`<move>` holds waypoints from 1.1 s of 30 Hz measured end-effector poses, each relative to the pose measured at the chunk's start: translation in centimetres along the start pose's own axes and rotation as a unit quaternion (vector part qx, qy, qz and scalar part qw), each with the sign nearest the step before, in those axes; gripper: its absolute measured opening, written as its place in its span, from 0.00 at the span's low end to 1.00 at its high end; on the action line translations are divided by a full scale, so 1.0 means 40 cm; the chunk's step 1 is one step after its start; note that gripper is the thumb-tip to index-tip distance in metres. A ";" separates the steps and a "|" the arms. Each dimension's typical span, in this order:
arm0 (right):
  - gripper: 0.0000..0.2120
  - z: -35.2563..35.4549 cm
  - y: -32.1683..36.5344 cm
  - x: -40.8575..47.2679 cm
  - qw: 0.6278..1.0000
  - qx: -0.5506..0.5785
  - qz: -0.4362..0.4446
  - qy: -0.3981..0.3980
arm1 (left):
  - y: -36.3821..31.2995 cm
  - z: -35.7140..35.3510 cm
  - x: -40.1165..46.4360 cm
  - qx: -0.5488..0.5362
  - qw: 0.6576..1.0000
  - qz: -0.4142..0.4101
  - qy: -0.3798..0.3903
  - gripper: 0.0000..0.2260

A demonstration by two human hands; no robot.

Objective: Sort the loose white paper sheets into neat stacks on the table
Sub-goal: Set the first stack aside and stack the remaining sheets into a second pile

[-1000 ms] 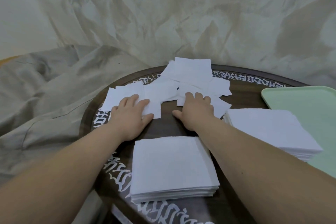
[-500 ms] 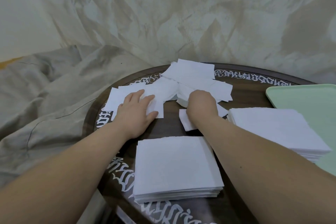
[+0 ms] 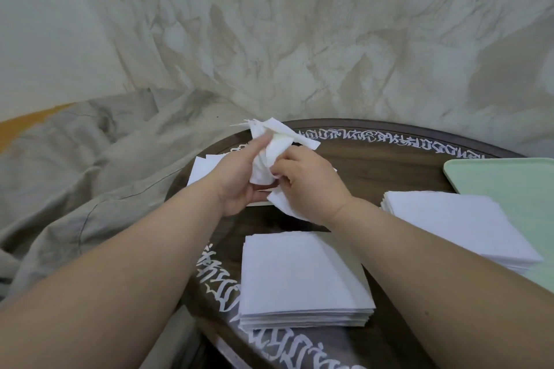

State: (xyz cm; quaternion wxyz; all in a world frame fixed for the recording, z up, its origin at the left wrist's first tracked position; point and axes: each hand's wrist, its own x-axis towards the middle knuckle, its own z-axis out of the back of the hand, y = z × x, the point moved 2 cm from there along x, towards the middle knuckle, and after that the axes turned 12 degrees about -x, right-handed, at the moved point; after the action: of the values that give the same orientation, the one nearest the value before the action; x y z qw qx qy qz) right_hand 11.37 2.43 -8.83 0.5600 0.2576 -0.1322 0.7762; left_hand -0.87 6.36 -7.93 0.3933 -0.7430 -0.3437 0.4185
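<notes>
A bunch of loose white paper sheets (image 3: 274,148) is lifted above the far part of the round dark table (image 3: 386,168). My left hand (image 3: 239,180) grips the bunch from the left, and my right hand (image 3: 305,186) pinches it from the right, with one sheet hanging below the right palm. A few loose sheets (image 3: 202,169) still lie flat on the table behind my left wrist. One neat stack (image 3: 299,275) sits near the front edge between my forearms. A second stack (image 3: 458,228) lies to the right.
A pale green tray (image 3: 515,186) sits at the right edge, partly under the right stack. Crumpled grey-beige cloth (image 3: 105,159) covers the area left of and behind the table. White ornament runs around the table rim.
Both hands swept the spread loose sheets together and lifted them off the table as a bunch; they lay flat under my palms one second ago.
</notes>
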 end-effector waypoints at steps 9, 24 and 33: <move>0.13 0.043 -0.002 -0.003 0.964 0.201 -0.161 0.072 | 0.017 0.024 0.005 0.048 0.996 -0.050 -0.058 0.14; 0.17 0.045 -0.024 -0.038 0.874 0.313 -0.334 0.165 | -0.009 0.087 -0.088 0.055 0.989 -0.098 -0.094 0.13; 0.25 0.083 0.030 -0.027 0.922 0.220 -0.264 0.177 | -0.076 0.106 -0.157 -0.031 0.973 -0.167 -0.154 0.13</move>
State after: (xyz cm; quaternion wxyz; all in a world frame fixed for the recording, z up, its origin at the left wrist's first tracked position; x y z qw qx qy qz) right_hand 11.35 -0.49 -6.56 0.6882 0.2587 0.2164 0.6424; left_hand -7.82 3.74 -4.52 0.3766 -0.6132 -0.5326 0.4456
